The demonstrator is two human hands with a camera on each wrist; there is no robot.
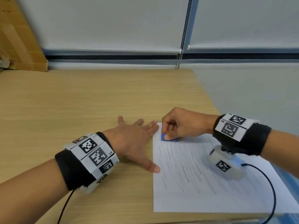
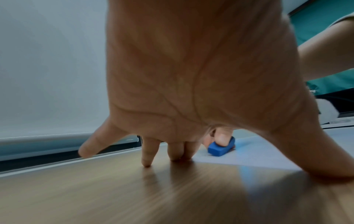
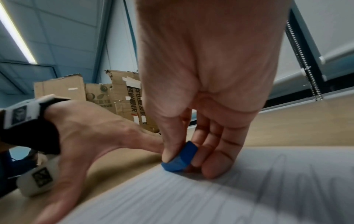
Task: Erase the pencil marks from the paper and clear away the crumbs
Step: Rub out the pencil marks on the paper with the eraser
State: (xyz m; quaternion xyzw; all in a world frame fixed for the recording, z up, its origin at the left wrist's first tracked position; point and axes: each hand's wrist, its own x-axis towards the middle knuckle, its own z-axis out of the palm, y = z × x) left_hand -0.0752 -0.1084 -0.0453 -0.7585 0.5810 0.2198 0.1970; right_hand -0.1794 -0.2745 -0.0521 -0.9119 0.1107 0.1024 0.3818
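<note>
A white sheet of paper (image 1: 202, 183) covered in grey pencil strokes lies on the right part of the wooden table. My right hand (image 1: 179, 125) pinches a small blue eraser (image 1: 169, 138) between thumb and fingers and holds it down on the sheet's far left corner. The same eraser (image 3: 180, 159) shows close up in the right wrist view and the eraser (image 2: 221, 147) again past my left palm. My left hand (image 1: 135, 141) lies flat and spread beside the paper's left edge, thumb and fingertips touching that edge. No crumbs show.
The wooden table (image 1: 80, 110) stretches bare to the left and back. Folded cardboard (image 1: 17, 38) leans at the far left. A window blind and its bead chain (image 1: 182, 38) stand behind. A black cable (image 1: 271, 191) trails from my right wrist across the paper.
</note>
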